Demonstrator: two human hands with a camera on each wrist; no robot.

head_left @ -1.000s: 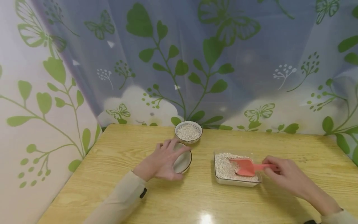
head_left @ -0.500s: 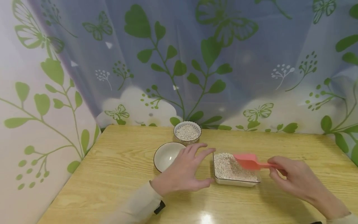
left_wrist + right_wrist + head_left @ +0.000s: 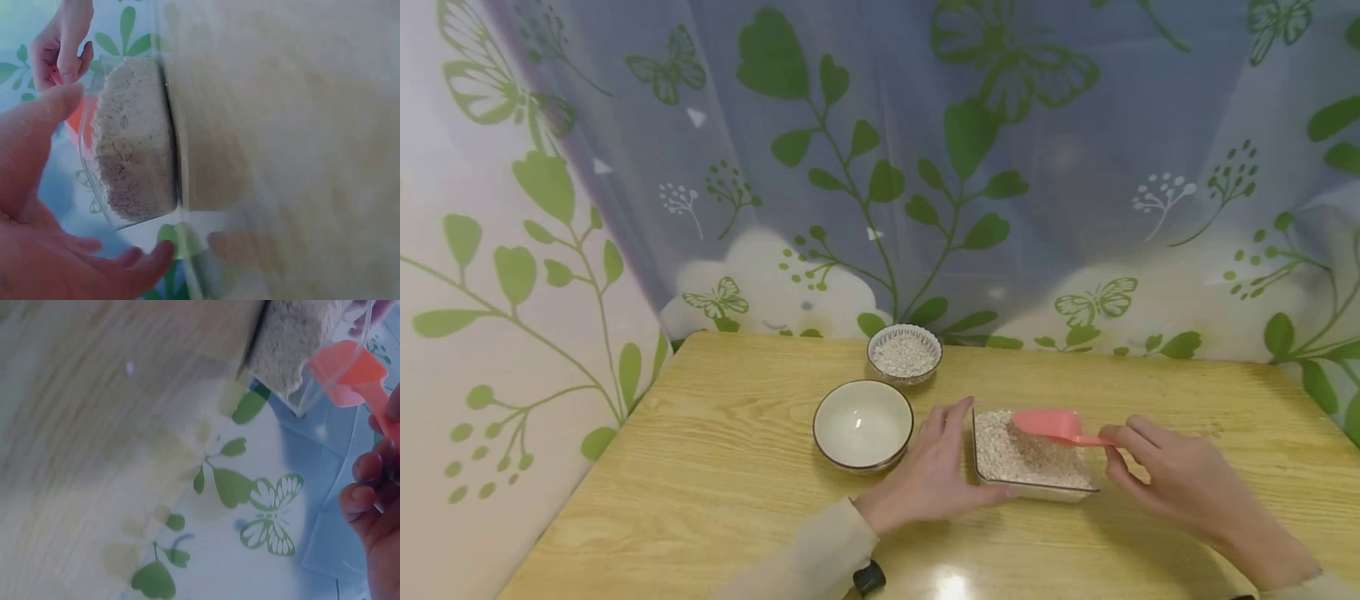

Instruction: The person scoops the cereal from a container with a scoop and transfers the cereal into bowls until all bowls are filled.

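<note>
My right hand (image 3: 1187, 479) pinches the handle of a coral-pink scoop (image 3: 1051, 423), whose blade is over the flakes. Below it stands a clear rectangular container (image 3: 1037, 492) filled with pale, oat-like flakes (image 3: 1030, 461). Spread wide, my left hand (image 3: 936, 475) is at the container's left side, thumb by its near corner; firm contact cannot be seen. In the left wrist view, its fingers and thumb bracket the container without curling. The right wrist view shows the scoop (image 3: 350, 372) beside the container wall, fingers round its handle.
A cream bowl with a dark rim (image 3: 863, 425) stands left of my left hand, its bare inside showing. Behind it, a small patterned bowl (image 3: 904, 357) holds similar flakes. The wooden table (image 3: 700, 500) ends at a leaf-printed curtain (image 3: 1045, 208).
My left hand has left the cream bowl and moved right to the container's side. My right hand has lifted the scoop out of the flakes a little and tilted it.
</note>
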